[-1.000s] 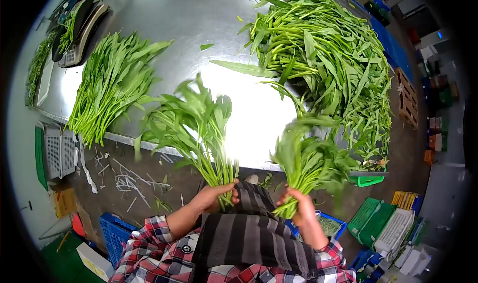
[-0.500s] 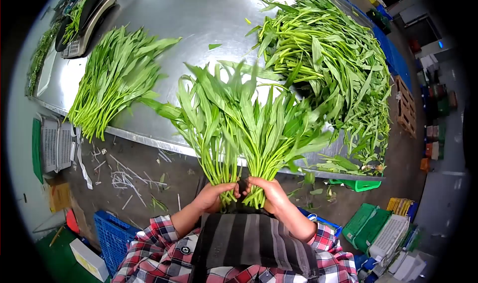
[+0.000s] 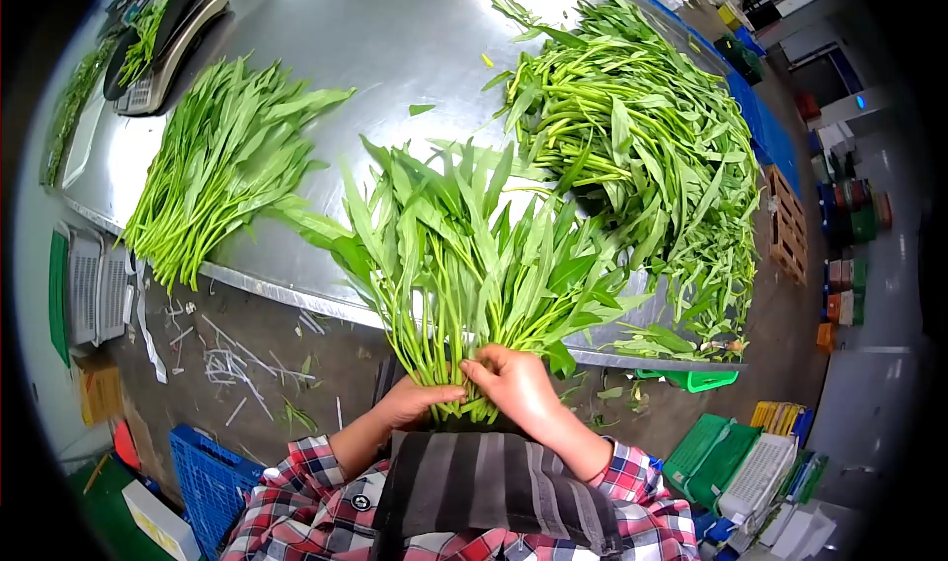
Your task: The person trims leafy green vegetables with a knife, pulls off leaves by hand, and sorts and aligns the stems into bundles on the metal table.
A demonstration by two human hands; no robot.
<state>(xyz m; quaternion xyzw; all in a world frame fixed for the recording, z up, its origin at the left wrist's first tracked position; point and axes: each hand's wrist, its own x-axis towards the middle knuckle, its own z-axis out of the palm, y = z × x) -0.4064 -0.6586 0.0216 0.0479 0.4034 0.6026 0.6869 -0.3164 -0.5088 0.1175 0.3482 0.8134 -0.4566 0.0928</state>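
Note:
A leafy bunch of water spinach (image 3: 464, 255) stands upright before me, leaves fanned over the table edge. Its stem ends are held low, near my striped apron (image 3: 494, 487). My left hand (image 3: 420, 403) is closed around the stems from the left, thumb across them. From the right, my right hand (image 3: 518, 383) grips the same stems, thumb and fingertips pressed against their front; its other fingers are partly hidden. A second bunch of water spinach (image 3: 217, 166) lies on the metal table (image 3: 395, 28) to the left. To the right is a large heap of water spinach (image 3: 642, 136).
A scale (image 3: 163, 52) with greens on it sits at the table's far left. Cut stems and white strips (image 3: 237, 363) litter the floor. A blue crate (image 3: 207, 482) stands low left, and green and white crates (image 3: 736, 462) stand low right. A wooden pallet (image 3: 783, 223) is farther right.
Two separate handfuls, one in each hand, have come together into one bunch. My right hand has moved left and its fingers now lie over the front of the stems.

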